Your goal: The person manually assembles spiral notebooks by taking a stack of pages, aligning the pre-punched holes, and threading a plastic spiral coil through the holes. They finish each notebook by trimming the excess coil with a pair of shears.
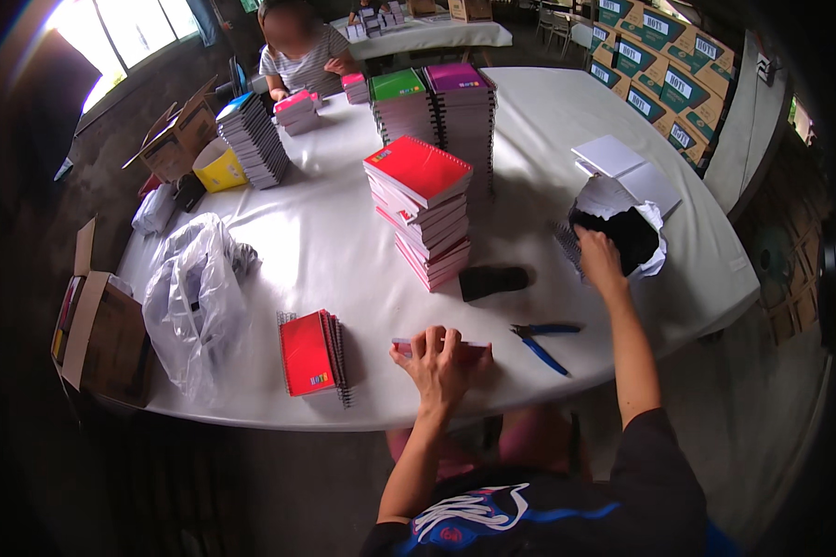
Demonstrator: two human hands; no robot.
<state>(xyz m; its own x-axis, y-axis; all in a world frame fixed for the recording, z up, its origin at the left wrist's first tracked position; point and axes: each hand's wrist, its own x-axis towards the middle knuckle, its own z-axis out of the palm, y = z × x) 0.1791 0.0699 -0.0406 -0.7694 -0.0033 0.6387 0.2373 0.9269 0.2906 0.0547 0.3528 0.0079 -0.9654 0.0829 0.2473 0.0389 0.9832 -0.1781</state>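
My left hand [432,364] is closed over a red notebook [474,353], which stands on its edge near the table's front. Its fingers wrap over the top. My right hand [599,252] reaches to the far right, its fingers curled together at dark spiral binding coils [567,243] beside an opened white paper wrapping [658,243] with a black mass [630,237] inside. The fingertips are partly hidden. Blue-handled pliers [543,345] lie between my two arms. To the left of my left hand lies a small stack of red spiral notebooks [306,355].
A tall stack of red-covered notebooks [418,172] rises mid-table, with green [398,85] and purple notebook stacks [455,78] behind. A black object [494,281] lies beside it. At left are a plastic bag [195,306] and carton [111,334]. Another person [302,56] sits across.
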